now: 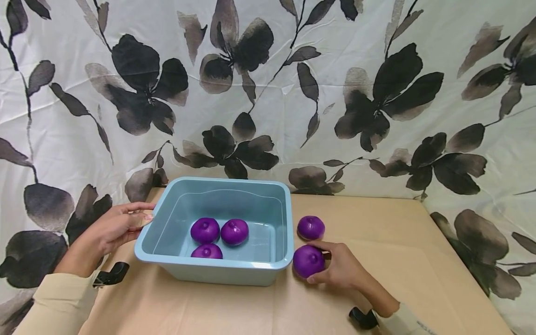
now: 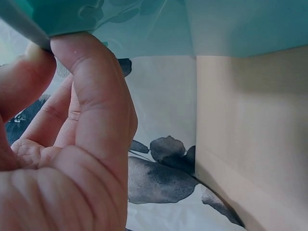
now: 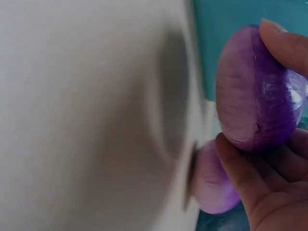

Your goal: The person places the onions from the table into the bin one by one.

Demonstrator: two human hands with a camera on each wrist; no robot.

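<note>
A light blue plastic tub [image 1: 217, 264] stands on the table with three purple onions inside, one of them an onion [image 1: 234, 232] toward the middle. My left hand [image 1: 121, 227] pinches the tub's left rim between thumb and finger, seen close up in the left wrist view as the hand [image 2: 91, 110] at the rim. Beside the tub's right wall, my right hand [image 1: 341, 267] grips another purple onion [image 1: 308, 261] between thumb and fingers. In the right wrist view this glossy onion [image 3: 260, 91] is held just above the table.
One more purple onion [image 1: 311, 227] sits on the table just behind the right hand, near the tub's right side. The tan table [image 1: 377, 223] ends at a floral cloth [image 1: 310, 139] hanging behind it and along its right side.
</note>
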